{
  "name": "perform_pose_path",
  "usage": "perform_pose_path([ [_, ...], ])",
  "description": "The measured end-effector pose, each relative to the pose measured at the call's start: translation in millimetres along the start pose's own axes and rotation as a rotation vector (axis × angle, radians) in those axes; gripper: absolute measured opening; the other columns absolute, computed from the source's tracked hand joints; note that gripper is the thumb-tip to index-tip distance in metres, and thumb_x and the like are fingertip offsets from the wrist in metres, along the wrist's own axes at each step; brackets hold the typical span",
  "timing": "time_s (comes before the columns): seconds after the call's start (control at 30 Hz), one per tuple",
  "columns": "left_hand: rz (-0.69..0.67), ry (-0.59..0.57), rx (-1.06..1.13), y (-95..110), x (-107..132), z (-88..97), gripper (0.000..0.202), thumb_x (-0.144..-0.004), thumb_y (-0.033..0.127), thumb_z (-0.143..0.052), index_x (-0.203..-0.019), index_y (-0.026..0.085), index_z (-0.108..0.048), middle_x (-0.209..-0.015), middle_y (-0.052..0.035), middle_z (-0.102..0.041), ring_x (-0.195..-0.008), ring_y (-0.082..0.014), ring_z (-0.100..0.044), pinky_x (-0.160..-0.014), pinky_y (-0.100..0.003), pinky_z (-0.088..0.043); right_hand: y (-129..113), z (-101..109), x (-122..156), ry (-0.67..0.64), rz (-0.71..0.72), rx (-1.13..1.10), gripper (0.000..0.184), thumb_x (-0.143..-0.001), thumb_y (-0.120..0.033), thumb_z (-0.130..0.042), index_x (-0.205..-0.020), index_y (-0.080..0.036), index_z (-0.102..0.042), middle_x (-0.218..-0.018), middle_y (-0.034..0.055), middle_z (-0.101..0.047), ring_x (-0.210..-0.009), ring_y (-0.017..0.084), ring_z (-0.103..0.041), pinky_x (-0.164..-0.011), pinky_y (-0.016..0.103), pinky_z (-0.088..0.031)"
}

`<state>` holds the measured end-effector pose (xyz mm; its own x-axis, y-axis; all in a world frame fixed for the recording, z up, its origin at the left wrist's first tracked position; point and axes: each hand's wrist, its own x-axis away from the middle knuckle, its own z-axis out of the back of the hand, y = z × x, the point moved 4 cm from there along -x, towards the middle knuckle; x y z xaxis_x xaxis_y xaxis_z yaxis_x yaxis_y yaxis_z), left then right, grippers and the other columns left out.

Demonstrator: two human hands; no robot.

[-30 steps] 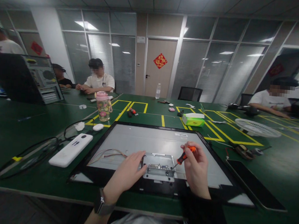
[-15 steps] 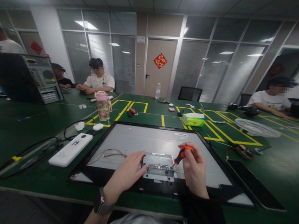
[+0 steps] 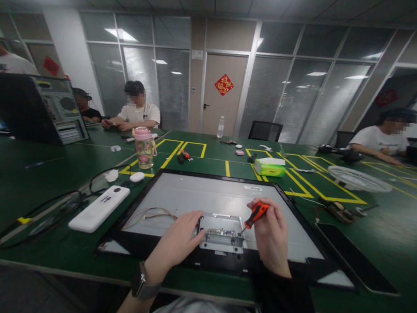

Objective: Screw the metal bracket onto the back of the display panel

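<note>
My right hand is closed round the orange and black handle of a screwdriver. The screwdriver tilts, and its thin shaft reaches down to the right end of a metal bracket with a row of connector ports. Against the bracket's left edge lies my left hand, fingers stretched out and the thumb held apart from them. Beneath both hands is a flat display panel, its grey metal back facing up inside a black frame. Thin wires run across the panel left of the bracket.
Left of the panel lie a white power bank and black cables; a pink-lidded bottle stands behind them. A black slab lies at right, a tissue pack behind the panel. A computer case stands at far left; several people sit around.
The screwdriver's handle has turned and shifted slightly in my right hand, its shaft still at the bracket's right end. My left hand keeps its place.
</note>
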<state>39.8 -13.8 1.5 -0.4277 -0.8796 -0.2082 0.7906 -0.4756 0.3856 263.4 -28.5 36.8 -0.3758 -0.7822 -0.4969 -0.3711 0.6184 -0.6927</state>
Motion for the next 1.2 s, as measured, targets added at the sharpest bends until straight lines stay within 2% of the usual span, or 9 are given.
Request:
perform_pose_path([
  [0.13,0.001,-0.006,0.0,0.6,0.3,1.1,0.05,-0.097,0.038,-0.044,-0.14,0.011,-0.046,-0.143,-0.0144,-0.051,-0.132,-0.0254,-0.048,-0.113,-0.042,-0.033,0.4,2.9,-0.4,0.004,0.032,0.014,0.015,-0.075,-0.037,-0.078,-0.085,-0.026,-0.072,-0.09,0.0006,-0.063,-0.084,0.016,-0.061,-0.08,0.031,-0.047],
  [0.37,0.014,-0.02,-0.004,1.8,0.8,1.4,0.05,-0.097,0.037,-0.044,-0.141,0.012,-0.045,-0.144,-0.0146,-0.05,-0.132,-0.0254,-0.047,-0.113,-0.042,-0.033,3.5,-1.1,2.3,-0.047,-0.082,-0.039,0.021,-0.084,-0.042,-0.068,-0.099,-0.027,-0.071,-0.084,0.0025,-0.067,-0.078,0.017,-0.061,-0.072,0.032,-0.048],
  [0.57,-0.006,0.007,0.013,0.2,1.0,1.0,0.048,-0.097,0.037,-0.044,-0.139,0.014,-0.047,-0.143,-0.014,-0.052,-0.131,-0.0256,-0.048,-0.112,-0.043,-0.034,1.1,-0.5,0.5,-0.061,-0.009,-0.011,0.016,-0.077,-0.04,-0.076,-0.084,-0.026,-0.071,-0.09,0.0009,-0.063,-0.086,0.017,-0.06,-0.083,0.034,-0.048],
  [0.73,-0.004,0.016,0.012,-0.6,0.7,0.8,0.047,-0.096,0.036,-0.044,-0.138,0.015,-0.048,-0.142,-0.0139,-0.053,-0.131,-0.0259,-0.049,-0.112,-0.043,-0.035,3.5,3.3,1.3,-0.005,-0.06,0.008,0.02,-0.08,-0.04,-0.072,-0.095,-0.027,-0.07,-0.086,0.003,-0.067,-0.081,0.018,-0.061,-0.074,0.034,-0.049],
  [0.9,-0.005,0.012,0.015,0.8,0.1,0.9,0.048,-0.097,0.038,-0.044,-0.138,0.014,-0.048,-0.142,-0.0141,-0.053,-0.131,-0.0258,-0.049,-0.113,-0.043,-0.035,2.7,-2.1,3.4,-0.058,-0.119,-0.039,0.023,-0.084,-0.044,-0.067,-0.099,-0.026,-0.07,-0.085,0.0037,-0.067,-0.079,0.018,-0.062,-0.07,0.034,-0.048],
  [1.07,-0.006,0.003,0.012,2.2,0.1,1.2,0.049,-0.097,0.036,-0.044,-0.138,0.011,-0.047,-0.142,-0.0154,-0.052,-0.131,-0.0262,-0.048,-0.113,-0.043,-0.034,-0.6,-1.9,1.7,-0.08,0.001,-0.006,0.017,-0.078,-0.041,-0.075,-0.086,-0.026,-0.071,-0.089,0.0018,-0.063,-0.083,0.018,-0.06,-0.082,0.036,-0.047],
  [1.2,-0.011,0.021,0.022,1.4,1.0,2.1,0.047,-0.096,0.037,-0.044,-0.137,0.014,-0.048,-0.142,-0.0143,-0.053,-0.131,-0.026,-0.049,-0.112,-0.043,-0.035,1.0,3.7,1.0,-0.021,0.033,0.046,0.016,-0.078,-0.037,-0.075,-0.089,-0.026,-0.071,-0.084,0.0012,-0.063,-0.082,0.018,-0.06,-0.082,0.038,-0.047],
])
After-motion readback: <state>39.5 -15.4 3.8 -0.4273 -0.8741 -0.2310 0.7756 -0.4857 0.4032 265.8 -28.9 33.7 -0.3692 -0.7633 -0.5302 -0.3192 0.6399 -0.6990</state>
